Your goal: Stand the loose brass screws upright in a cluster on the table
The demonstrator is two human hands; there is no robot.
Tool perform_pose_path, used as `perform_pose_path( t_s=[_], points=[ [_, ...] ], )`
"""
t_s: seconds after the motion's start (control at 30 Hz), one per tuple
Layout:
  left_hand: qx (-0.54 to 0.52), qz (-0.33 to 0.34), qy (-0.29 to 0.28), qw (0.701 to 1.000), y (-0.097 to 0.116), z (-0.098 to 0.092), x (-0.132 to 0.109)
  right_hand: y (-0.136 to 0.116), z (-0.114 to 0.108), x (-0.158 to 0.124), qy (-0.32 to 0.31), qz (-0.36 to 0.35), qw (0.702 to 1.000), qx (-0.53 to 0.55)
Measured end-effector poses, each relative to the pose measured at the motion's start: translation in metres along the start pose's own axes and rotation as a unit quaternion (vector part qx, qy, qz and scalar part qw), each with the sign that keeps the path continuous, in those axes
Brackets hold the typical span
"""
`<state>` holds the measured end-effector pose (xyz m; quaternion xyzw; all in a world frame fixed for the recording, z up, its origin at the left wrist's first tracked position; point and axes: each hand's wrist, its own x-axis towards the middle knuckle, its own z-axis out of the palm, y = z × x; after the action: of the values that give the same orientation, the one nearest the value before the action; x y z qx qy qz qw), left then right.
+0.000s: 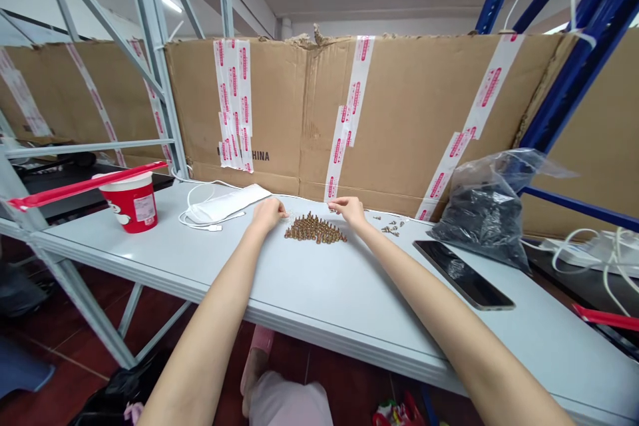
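Observation:
A dense group of small brass-coloured screw-like pieces [314, 230] stands upright on the grey-white table. My left hand [268, 213] rests at the group's left rear edge with its fingers curled together; whatever they may hold is hidden. Beside those fingertips lies something small and clear, too faint to name. Behind the group's right side, my right hand [349, 209] pinches a tiny piece between thumb and forefinger, too small to make out. Several loose metal pieces like screws [391, 229] lie scattered to the right of that hand.
A black phone [462, 274] and a clear bag of dark material [486, 213] are on the right. To the left are a white pouch-like item [229, 203] with a cable and a red cup [132, 203]. A cardboard wall [424, 113] closes off the back.

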<state>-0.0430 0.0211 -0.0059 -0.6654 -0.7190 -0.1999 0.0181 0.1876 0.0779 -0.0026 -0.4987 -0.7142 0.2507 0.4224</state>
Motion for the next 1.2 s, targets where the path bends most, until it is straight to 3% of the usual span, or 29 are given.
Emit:
perform_pose_path(
  t_s=[0.13, 0.27, 0.8, 1.2],
  points=[
    [-0.003, 0.004, -0.020, 1.000, 0.001, -0.001, -0.002, -0.005, 0.015, 0.009, 0.007, -0.039, 0.984, -0.171],
    [-0.001, -0.005, -0.033, 0.999, 0.002, 0.000, -0.003, -0.006, 0.023, 0.006, 0.008, -0.053, 0.969, -0.241],
    [0.043, -0.001, -0.008, 0.999, 0.002, 0.004, -0.004, -0.014, 0.030, -0.002, -0.034, -0.018, 0.965, -0.259],
    [0.046, -0.002, -0.010, 0.999, 0.002, 0.005, -0.004, -0.014, 0.025, 0.001, -0.027, -0.008, 0.971, -0.236]
  ],
)
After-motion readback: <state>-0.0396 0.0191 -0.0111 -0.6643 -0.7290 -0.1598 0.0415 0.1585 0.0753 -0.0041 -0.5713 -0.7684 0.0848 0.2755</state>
